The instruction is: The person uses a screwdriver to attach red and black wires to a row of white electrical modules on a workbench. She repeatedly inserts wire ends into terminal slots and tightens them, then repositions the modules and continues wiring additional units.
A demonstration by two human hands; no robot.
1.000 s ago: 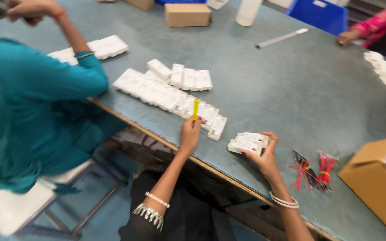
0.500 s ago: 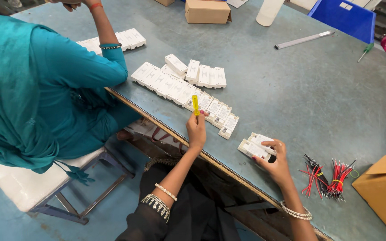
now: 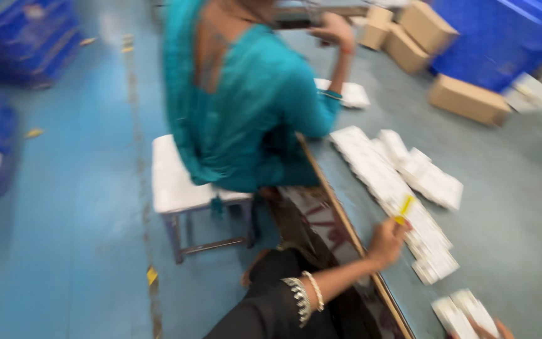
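Two hands work here. Our left hand [image 3: 385, 242] pinches a yellow stick [image 3: 404, 208] over the white blocks [image 3: 403, 194] on the worktop [image 3: 509, 188]. Our right hand [image 3: 500, 329] peeks in under white pieces [image 3: 465, 312]; its fingers we cannot tell. We should hold steady, press gently.

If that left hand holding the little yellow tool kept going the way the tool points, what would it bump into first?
Probably the long row of small white plastic blocks on the grey-blue table. The left hand aims the yellow tool up and right across them, though blur leaves depth uncertain.
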